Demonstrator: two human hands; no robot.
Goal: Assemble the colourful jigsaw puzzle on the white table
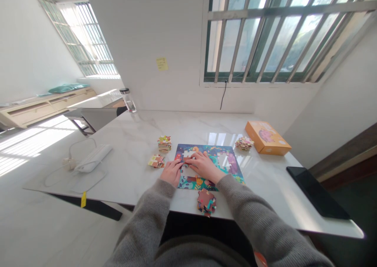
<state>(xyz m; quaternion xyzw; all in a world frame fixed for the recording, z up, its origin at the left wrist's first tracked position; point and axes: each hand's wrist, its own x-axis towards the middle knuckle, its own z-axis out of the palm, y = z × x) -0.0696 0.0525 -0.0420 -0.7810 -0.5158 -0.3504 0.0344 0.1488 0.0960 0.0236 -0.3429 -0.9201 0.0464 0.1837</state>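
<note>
A jigsaw puzzle (210, 148) lies partly assembled on the table, with a dark blue border, colourful animals and plants, and pale gaps inside. My left hand (171, 172) rests at its left edge, fingers together and bent around a puzzle piece by the border. From the right, my right hand (205, 167) reaches over the puzzle, its fingertips closed on the same small brownish piece. The fingers mostly cover that piece. Close to my body is a pile of brown and teal pieces (206, 202). Left of the puzzle are a taller stack (164, 143) and a lower stack of pieces (156, 161).
Another stack of pieces (244, 143) stands beside an orange box (266, 138) at the right. A black tablet (316, 192) lies near the right edge. A white power strip with cables (94, 158) is on the left, and a clear bottle (129, 101) stands at the back left corner.
</note>
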